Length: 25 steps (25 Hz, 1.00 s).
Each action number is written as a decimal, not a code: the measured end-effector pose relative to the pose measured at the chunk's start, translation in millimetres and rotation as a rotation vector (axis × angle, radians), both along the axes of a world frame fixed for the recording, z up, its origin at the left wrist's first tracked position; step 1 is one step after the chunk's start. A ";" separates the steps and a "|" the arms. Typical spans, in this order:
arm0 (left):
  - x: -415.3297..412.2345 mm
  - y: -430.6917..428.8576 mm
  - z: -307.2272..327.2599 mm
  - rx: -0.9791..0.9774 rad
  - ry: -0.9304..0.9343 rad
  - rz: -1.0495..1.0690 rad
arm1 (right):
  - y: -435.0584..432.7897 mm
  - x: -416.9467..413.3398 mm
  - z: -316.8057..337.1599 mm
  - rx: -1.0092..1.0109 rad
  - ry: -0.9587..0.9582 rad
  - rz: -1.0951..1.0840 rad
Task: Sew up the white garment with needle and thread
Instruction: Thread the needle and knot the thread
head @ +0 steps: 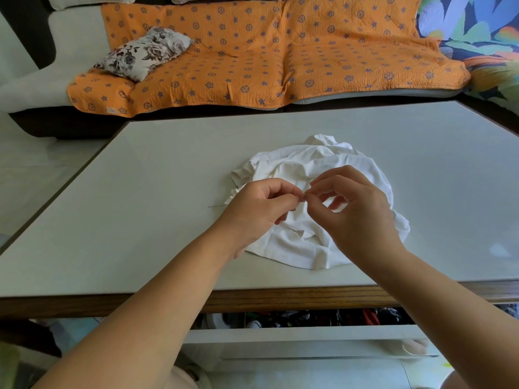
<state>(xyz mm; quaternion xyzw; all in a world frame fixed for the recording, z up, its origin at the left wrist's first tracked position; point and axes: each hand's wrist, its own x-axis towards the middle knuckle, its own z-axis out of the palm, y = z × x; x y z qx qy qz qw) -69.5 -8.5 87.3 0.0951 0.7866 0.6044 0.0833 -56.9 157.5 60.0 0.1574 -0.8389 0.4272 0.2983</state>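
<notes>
A thin dark needle (216, 206) lay on the table (140, 192) just left of the white garment (295, 164). Above the garment, my left hand (258, 211) and right hand (356, 214) met fingertip to fingertip, each pinched narrow. I could not tell what they held.

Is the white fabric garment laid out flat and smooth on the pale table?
No, the white fabric garment lies bunched in a crumpled heap on the pale table.
</notes>
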 end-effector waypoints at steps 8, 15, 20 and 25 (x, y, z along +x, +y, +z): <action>-0.8 1.0 1.2 -0.003 -0.006 0.030 | 3.4 -2.5 -1.2 0.050 0.086 -0.009; -2.7 -1.3 -1.2 0.014 -0.060 0.018 | 5.3 -3.7 -4.0 0.079 0.097 -0.004; -3.3 -0.7 -0.8 0.030 -0.070 0.003 | 4.4 -2.7 -4.7 0.105 0.090 -0.008; -5.0 -1.0 -1.8 0.027 -0.090 0.030 | 4.7 -3.6 -5.3 0.129 0.090 -0.013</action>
